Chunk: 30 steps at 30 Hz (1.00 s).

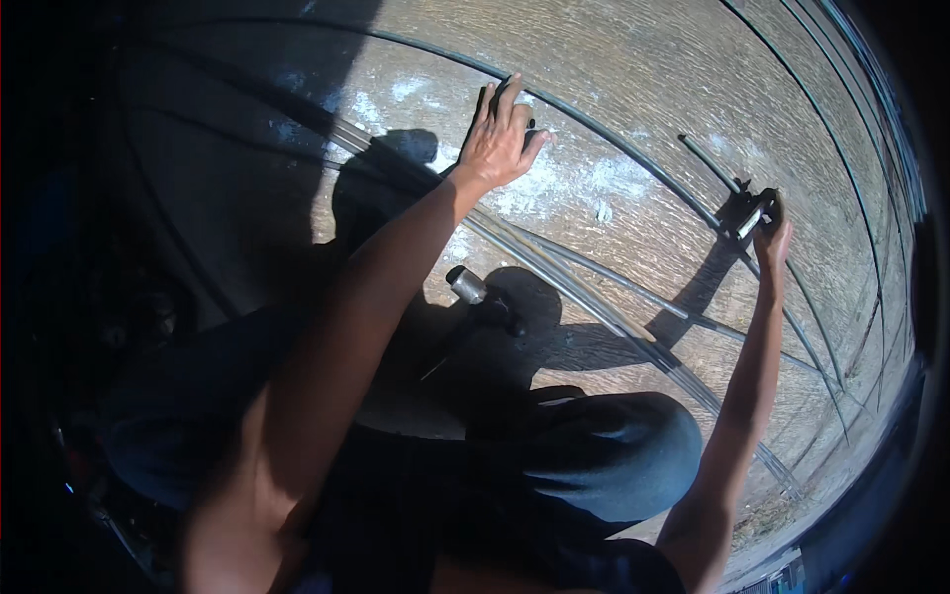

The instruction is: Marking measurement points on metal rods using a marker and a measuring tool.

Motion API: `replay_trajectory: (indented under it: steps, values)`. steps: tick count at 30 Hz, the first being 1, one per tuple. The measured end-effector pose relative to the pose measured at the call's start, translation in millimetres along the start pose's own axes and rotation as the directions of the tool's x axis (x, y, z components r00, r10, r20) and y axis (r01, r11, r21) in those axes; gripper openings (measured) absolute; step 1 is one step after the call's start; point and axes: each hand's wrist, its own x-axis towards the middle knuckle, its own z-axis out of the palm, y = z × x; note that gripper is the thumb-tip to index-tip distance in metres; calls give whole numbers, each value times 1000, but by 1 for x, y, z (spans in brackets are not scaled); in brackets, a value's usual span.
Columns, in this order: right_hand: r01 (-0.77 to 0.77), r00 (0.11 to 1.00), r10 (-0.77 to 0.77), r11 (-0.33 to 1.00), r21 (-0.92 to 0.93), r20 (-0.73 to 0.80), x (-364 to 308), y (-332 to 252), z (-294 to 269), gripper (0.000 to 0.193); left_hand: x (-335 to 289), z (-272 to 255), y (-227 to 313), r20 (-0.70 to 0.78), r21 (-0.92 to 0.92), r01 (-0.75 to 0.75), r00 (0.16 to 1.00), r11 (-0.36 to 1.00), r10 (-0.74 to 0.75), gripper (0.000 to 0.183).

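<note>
My left hand (500, 139) lies with fingers spread on a long, dark metal rod (633, 152) that curves across the wooden surface. A small dark round end (531, 124) shows beside its thumb; what it belongs to is hidden. At the right, my right hand (773, 233) is closed around a dark metal tool (748, 214) over the same rod. A short grey bar (709, 162) points up and left from that tool; I cannot tell whether they are joined. Hard shadow hides part of the tool's shape.
Several long metal rods (604, 308) cross the wooden board (594, 49) diagonally, near my knee (633, 455). A short silver metal cylinder (467, 285) rests in front of me, partly in shadow. More thin rods (813, 104) run along the right side. White powdery patches (534, 188) mark the wood.
</note>
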Motion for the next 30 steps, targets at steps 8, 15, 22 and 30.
replay_trajectory:
  steps: [8,15,22,30]
  values:
    - [537,827,-194,552,638,-528,150,-482,145,13,9,-52,-32,-340,-246,333,850,910,-402,38]
    - [316,797,-575,658,683,184,191,-415,140,26,-47,-57,-86,-193,-35,375,907,926,-374,43]
    - [330,934,-346,932,152,93,110,-183,92,43,-30,-38,-79,-234,-88,306,919,948,-318,39]
    - [327,928,-358,914,240,101,88,-271,143,51,-40,-40,-85,-245,-17,288,927,957,-283,38]
